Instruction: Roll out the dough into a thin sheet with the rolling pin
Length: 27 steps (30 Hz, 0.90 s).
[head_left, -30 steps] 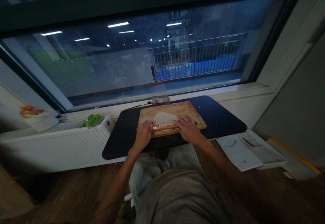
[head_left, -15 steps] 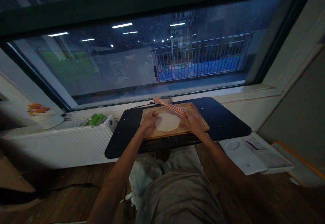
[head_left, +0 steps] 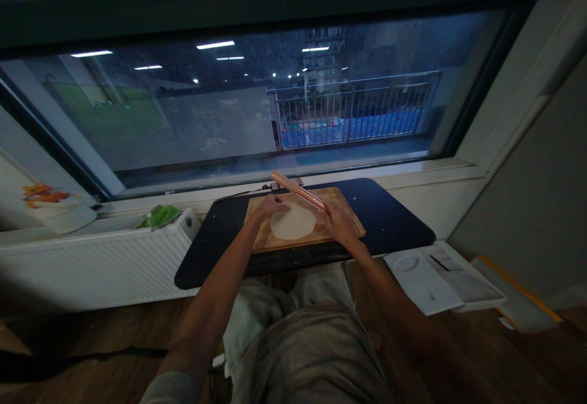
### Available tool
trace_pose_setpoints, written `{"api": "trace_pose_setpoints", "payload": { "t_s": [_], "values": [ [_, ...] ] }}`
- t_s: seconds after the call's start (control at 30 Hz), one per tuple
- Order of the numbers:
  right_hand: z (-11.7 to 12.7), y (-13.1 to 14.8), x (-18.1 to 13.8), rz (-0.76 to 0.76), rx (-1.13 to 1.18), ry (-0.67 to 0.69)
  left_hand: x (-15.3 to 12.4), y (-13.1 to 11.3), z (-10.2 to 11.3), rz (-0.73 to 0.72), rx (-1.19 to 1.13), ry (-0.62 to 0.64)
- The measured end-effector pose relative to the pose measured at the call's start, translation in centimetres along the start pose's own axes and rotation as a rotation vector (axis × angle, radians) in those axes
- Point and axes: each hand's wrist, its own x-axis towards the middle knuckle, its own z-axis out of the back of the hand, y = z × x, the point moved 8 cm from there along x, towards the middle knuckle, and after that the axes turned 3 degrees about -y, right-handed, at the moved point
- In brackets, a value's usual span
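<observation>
A flat, round sheet of dough (head_left: 293,222) lies on a wooden cutting board (head_left: 347,203). My left hand (head_left: 270,206) is at the dough's far left edge, its fingers closed together on the rim. In my right hand (head_left: 338,220) is a wooden rolling pin (head_left: 299,190), gripped near its near end and slanting up and away to the left over the far side of the dough. That hand rests beside the dough's right edge; its fingers are partly hidden.
The board sits on a small black table (head_left: 389,220) against the windowsill. A white radiator (head_left: 114,263) stands to the left, bearing green leaves (head_left: 158,216) and a white pot (head_left: 59,216). An open white box (head_left: 424,282) is at the lower right. A large window (head_left: 220,110) is ahead.
My left hand has moved from the dough's left side to its far left edge. The rolling pin is raised slightly in my right hand. The whole view has shifted a little.
</observation>
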Motion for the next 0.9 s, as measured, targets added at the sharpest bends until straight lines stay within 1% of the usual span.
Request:
{"api": "trace_pose_setpoints", "payload": {
  "t_s": [0.07,0.17,0.23,0.3,0.33,0.4,0.47,0.5,0.53,0.6,0.7,0.77,0.9],
  "values": [
    [0.2,0.1,-0.1,0.013,0.029,-0.014,-0.2,-0.5,-0.2,-0.035,-0.041,0.033],
    [0.3,0.2,-0.1,0.001,0.046,-0.019,-0.6,-2.1,-1.4,-0.117,-0.100,0.172],
    [0.3,0.2,-0.1,-0.012,0.049,-0.013,-0.7,-3.0,-2.3,-0.147,-0.079,0.237],
    [0.4,0.3,-0.2,-0.018,0.058,-0.007,-0.4,-3.7,-2.7,-0.151,-0.029,0.223],
    [0.4,0.3,-0.2,-0.019,0.061,-0.005,-0.3,-3.8,-2.6,-0.146,0.000,0.182],
    [0.6,0.3,-0.2,-0.020,0.053,-0.006,0.1,-3.6,-1.6,-0.109,0.084,0.028],
    [0.7,0.4,-0.2,-0.016,0.035,-0.003,0.0,-2.8,0.2,-0.054,0.170,-0.144],
    [0.6,0.4,-0.2,-0.017,0.026,0.001,-0.2,-2.2,1.0,-0.027,0.203,-0.199],
    [0.6,0.3,-0.2,-0.020,0.017,0.007,-0.5,-1.6,1.8,-0.005,0.222,-0.224],
    [0.4,0.2,-0.2,-0.029,0.010,0.015,-1.2,-0.4,3.0,0.020,0.237,-0.203],
    [0.2,-0.1,-0.2,-0.031,0.018,0.002,-2.7,0.8,4.3,0.019,0.239,-0.132],
    [0.0,-0.3,-0.3,-0.022,0.025,-0.004,-3.7,1.2,4.5,0.006,0.224,-0.091],
    [-0.3,-0.2,-0.3,0.016,-0.006,0.042,-5.6,1.6,3.9,-0.026,0.132,0.018]
  ]
}}
